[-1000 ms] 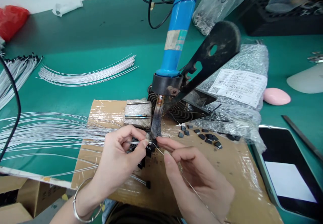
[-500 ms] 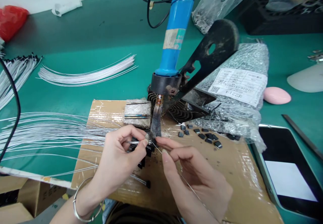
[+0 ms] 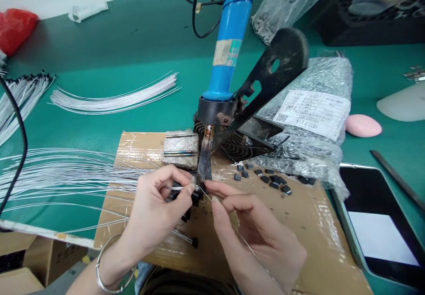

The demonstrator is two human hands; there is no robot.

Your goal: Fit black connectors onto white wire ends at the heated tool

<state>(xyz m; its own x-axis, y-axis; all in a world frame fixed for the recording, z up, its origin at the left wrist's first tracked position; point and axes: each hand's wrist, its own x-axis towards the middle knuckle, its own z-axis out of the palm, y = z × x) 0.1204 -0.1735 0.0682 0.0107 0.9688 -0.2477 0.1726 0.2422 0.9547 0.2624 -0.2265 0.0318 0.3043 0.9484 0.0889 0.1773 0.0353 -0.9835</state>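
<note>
A blue-handled soldering iron [image 3: 229, 42] hangs tip down in a black stand [image 3: 268, 71]. Right beside its dark tip, my left hand [image 3: 162, 202] pinches the end of a white wire, largely covered by thumb and forefinger. From the other side my right hand [image 3: 255, 233] grips a thin, silvery solder wire [image 3: 249, 247] between thumb and fingers, its free end reaching the iron's tip. White wires [image 3: 83, 171] run in from the left under my left hand. Several black wire ends [image 3: 188, 213] show just below the fingers.
A brown cardboard sheet [image 3: 299, 233] lies beneath the work. It carries a sponge pad [image 3: 180, 149] and several small black pieces [image 3: 275, 180]. To the right are a bubble-wrap bag [image 3: 318, 78], a pink egg-shaped object [image 3: 363, 126] and a phone [image 3: 381, 237]. Another wire bundle [image 3: 114, 98] lies behind.
The soldering iron and its stand have shifted slightly to the left. Both hands stay almost in place, with the same hold.
</note>
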